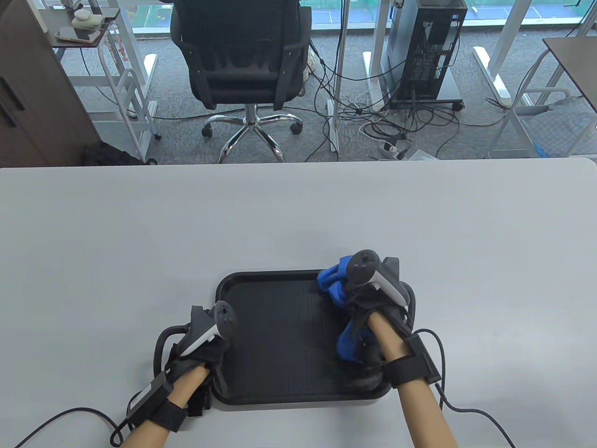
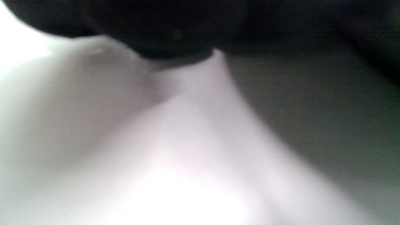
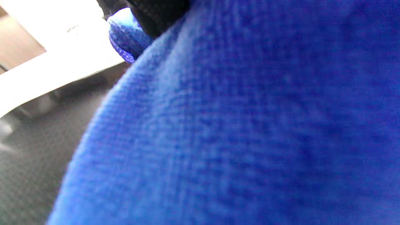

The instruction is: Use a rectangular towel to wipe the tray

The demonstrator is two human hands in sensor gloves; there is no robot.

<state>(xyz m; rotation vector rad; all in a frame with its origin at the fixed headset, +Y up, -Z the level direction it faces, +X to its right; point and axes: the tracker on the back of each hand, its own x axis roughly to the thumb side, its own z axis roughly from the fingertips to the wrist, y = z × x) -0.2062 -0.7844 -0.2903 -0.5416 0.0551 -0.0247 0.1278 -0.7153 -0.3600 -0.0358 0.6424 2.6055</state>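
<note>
both hands are at the black tray (image 1: 280, 345), which sits on the table (image 1: 298, 210) near its front edge. the left hand (image 1: 205, 343) rests at the tray's left rim, likely steadying it, though i cannot tell whether its fingers grip. the right hand (image 1: 373, 298) clutches the bunched blue towel (image 1: 333, 284) over the tray's right side. wiping looks underway; next, i judge, comes pressing down and sweeping leftward across the floor.

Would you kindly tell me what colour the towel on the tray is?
The towel is bright blue; its knit fills the right wrist view, which shows it best.
</note>
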